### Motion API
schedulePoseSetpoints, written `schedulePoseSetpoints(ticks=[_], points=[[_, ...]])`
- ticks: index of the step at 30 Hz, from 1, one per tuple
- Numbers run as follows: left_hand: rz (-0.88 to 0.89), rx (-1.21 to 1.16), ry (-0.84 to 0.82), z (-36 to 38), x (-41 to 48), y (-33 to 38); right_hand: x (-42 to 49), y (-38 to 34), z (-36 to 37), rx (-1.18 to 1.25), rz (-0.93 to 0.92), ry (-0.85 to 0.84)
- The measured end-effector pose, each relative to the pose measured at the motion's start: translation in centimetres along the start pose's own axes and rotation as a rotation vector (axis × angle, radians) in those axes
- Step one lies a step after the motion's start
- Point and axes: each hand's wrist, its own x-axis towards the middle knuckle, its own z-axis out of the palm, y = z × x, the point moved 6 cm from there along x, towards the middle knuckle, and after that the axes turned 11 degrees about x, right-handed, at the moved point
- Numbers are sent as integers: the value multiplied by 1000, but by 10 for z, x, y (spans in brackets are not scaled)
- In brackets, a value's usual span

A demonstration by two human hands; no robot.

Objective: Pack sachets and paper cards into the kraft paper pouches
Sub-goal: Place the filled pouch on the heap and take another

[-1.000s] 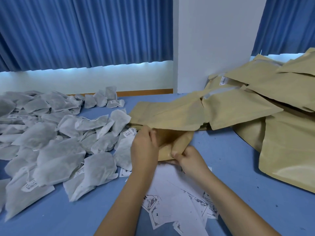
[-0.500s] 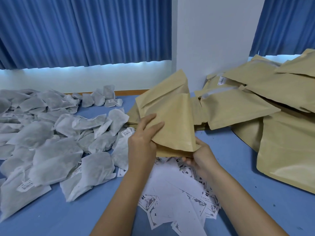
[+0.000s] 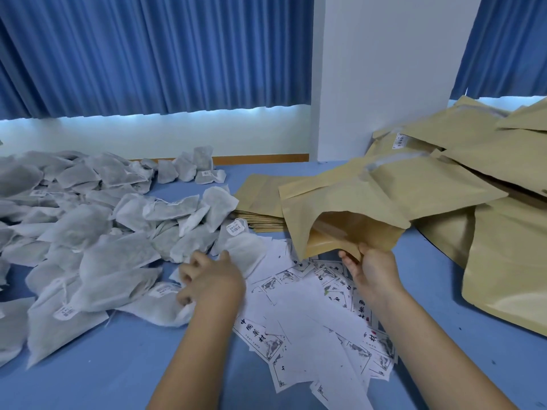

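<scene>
One pouch lengthwise away, mouth nearward.

Left hand blurred (its grip perhaps on a sachet)

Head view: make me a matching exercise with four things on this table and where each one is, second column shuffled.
Things:
1. open pouch
2. sachets
3. paper cards
4. flat pouch stack

Places:
a. scattered at the near centre
b. heaped on the left
c. in the grip of the right hand
d. lying behind the cards, mid-table

Pairs: 1-c, 2-b, 3-a, 4-d.
</scene>
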Motion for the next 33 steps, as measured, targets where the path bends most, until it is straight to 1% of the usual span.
schedulePoseSetpoints(ticks=[3, 5, 7, 8, 10, 11, 12, 13, 14, 15, 16, 18, 20, 21, 23, 25, 26, 28, 29, 30, 31, 33], points=[[32, -16, 89, -8, 7, -4, -1, 1, -3, 21, 1, 31], [30, -14, 192, -15, 6, -6, -1, 0, -4, 29, -5, 50], [4, -43, 353, -25, 1, -4, -1, 0, -4, 36, -12, 54], [20, -84, 465, -32, -3, 0, -1, 0, -4, 37, -19, 52], [142, -202, 666, -41, -6, 11, -1, -1, -3, 25, -37, 43], [236, -225, 699, -40, -3, 19, -2, 0, -2, 13, -44, 36], [325, -190, 689, -35, 1, 28, -3, 0, -1, 3, -49, 26], [370, -113, 655, -26, 7, 35, -4, 1, 0, -1, -51, 13], [365, -29, 619, -17, 13, 39, -5, 1, 2, -1, -52, -3], [325, 31, 584, -9, 19, 39, -6, 2, 3, -2, -52, -19], [269, 45, 553, -5, 24, 37, -6, 2, 4, -7, -52, -34], [186, -12, 491, 0, 30, 31, -6, 3, 5, -18, -52, -53], [177, -72, 411, 2, 32, 30, -6, 2, 5, -26, -54, -66], [186, -78, 401, 2, 32, 31, -6, 3, 5, -27, -52, -67], [198, -98, 444, -2, 27, 30, -5, 4, 4, -24, -39, -63], [227, -228, 564, -14, 20, 25, -5, 4, 3, -11, -27, -59], [271, -368, 655, -22, 16, 21, -5, 4, 3, 1, -24, -54], [431, -689, 824, -39, 2, 12, -3, 1, 4, 17, -21, -44], [507, -780, 878, -44, -2, 9, -2, -1, 6, 18, -23, -42], [556, -779, 876, -45, -3, 11, -2, -3, 7, 16, -30, -44], [576, -713, 814, -44, 0, 17, -1, -5, 8, 15, -42, -50], [562, -510, 641, -30, 9, 30, 0, -6, 9, -1, -64, -60]])
